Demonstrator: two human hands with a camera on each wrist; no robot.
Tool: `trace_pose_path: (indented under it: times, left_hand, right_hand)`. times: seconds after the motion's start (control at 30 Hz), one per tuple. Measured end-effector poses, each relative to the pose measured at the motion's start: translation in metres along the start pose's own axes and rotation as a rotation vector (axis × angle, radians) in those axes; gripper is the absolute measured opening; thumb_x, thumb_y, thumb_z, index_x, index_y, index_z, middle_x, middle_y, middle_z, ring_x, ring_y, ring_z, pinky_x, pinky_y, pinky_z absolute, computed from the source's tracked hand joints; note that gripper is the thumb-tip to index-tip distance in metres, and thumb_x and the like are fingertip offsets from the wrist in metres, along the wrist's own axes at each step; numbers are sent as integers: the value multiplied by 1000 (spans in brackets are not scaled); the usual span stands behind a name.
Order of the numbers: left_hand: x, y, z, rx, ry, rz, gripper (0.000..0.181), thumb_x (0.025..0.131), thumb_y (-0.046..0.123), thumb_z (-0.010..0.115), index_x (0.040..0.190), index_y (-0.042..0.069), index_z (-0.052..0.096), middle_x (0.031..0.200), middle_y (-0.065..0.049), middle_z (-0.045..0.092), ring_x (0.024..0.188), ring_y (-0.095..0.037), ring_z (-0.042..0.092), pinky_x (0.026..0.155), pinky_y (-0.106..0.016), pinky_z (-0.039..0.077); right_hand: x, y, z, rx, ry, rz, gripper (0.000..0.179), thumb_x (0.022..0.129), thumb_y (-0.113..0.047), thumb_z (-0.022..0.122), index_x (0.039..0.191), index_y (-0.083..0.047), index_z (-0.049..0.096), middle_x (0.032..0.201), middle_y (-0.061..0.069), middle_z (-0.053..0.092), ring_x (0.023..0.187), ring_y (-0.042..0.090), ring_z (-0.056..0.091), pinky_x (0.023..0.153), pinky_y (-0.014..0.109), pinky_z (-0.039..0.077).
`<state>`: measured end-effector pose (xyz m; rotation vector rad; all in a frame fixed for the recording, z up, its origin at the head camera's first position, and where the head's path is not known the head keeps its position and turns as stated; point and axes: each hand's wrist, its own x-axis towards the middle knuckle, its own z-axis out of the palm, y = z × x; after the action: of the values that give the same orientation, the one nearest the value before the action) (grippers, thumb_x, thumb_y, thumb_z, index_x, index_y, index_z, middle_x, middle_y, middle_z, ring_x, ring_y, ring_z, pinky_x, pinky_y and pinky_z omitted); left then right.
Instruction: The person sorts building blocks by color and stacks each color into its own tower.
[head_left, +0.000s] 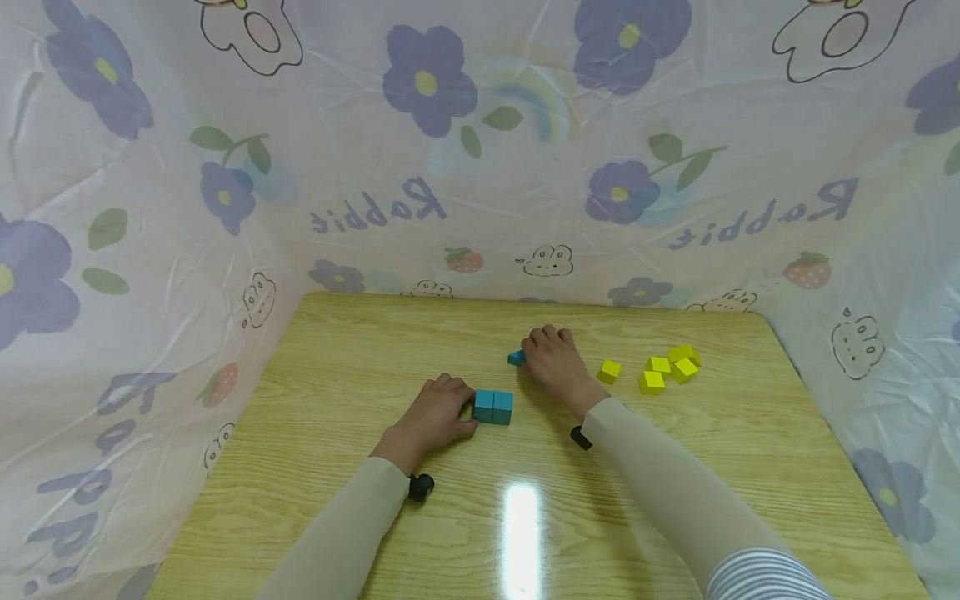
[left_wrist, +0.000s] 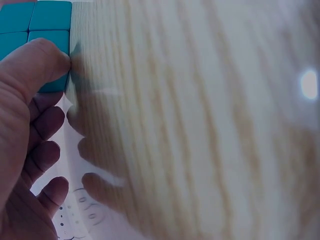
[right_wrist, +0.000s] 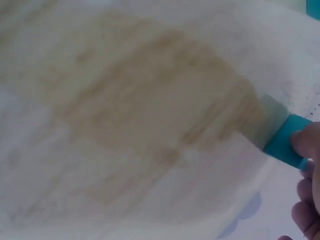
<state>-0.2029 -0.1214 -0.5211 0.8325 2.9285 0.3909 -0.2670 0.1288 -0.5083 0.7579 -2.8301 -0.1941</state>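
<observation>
Two blue cubes (head_left: 492, 407) sit side by side on the table, their faces meeting in a thin seam. My left hand (head_left: 433, 417) grips them at their left end; in the left wrist view its thumb (left_wrist: 37, 62) presses a face of the blue cubes (left_wrist: 50, 16), with the other fingers curled behind. Farther back and to the right, my right hand (head_left: 557, 362) pinches a blue block (head_left: 515, 357), most of which the hand hides in the head view. The right wrist view shows the block (right_wrist: 284, 142) tilted against the table, thumb on its face.
Right of my right hand lies a single yellow block (head_left: 610, 372), and beyond it a loose group of yellow blocks (head_left: 652, 382). The wooden table (head_left: 360, 350) ends at a printed curtain (head_left: 480, 208) behind and at both sides.
</observation>
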Motion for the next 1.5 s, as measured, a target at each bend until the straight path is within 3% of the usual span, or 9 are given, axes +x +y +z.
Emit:
trace_pose_path:
  times: [0.2,0.4,0.6,0.77,1.07,1.5]
  left_hand:
    - [0,0,-1,-4,-7,-6,41,88,42,65,120,16,65,118,3,62,106,-17,49,99,-42,39]
    - [1,1,-1,-14,-4,-10,41,88,42,66,119,16,65,118,4,62,106,-17,49,99,-41,39]
    - [1,0,0,-8,0,-4,41,87,42,66,118,15,65,116,4,62,104,-17,49,96,-41,39]
    - [0,0,-1,-14,-2,-1,41,88,41,65,119,15,65,117,3,63,104,-17,49,98,-42,39]
    - [0,1,-1,-15,5,3,41,88,41,65,118,14,65,116,3,63,103,-17,49,97,-42,39]
    - [0,1,-1,-13,2,0,40,88,41,66,118,15,65,116,2,62,104,-18,49,96,-42,39]
  right_hand:
    - [-4,-3,2,18,68,-33,18,96,-22,60,103,-7,54,102,8,55,97,29,49,87,44,39]
    - [-8,-6,2,26,73,-51,34,91,-34,69,104,-8,52,101,8,54,96,28,47,87,44,38]
    - [-13,-4,-1,55,39,4,43,89,-44,68,110,-8,56,106,8,56,100,29,47,89,45,37]
    - [-17,-2,2,47,12,18,41,90,-43,64,108,-7,57,104,9,57,98,29,47,86,45,37]
    - [-20,0,9,75,77,-7,30,91,-33,63,102,-5,57,94,8,55,91,28,48,84,44,40]
    - [-19,0,-19,76,170,-38,35,88,-36,64,105,-6,57,100,10,56,93,30,48,82,44,39]
